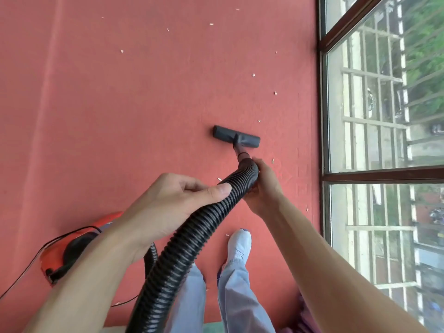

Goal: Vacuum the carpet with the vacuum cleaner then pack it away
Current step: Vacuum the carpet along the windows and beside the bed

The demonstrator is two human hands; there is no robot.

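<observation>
Black ribbed hose [192, 236] ends in a flat grey floor head [236, 137].

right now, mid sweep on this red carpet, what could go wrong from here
1. The power cord lies loose on the carpet beside the vacuum body; a step back or a tug on the hose might snag it.
2. The hose hangs close to the foot, so it could cause a trip.
3. Scraps near the window lie beyond the nozzle and may be missed.
</observation>
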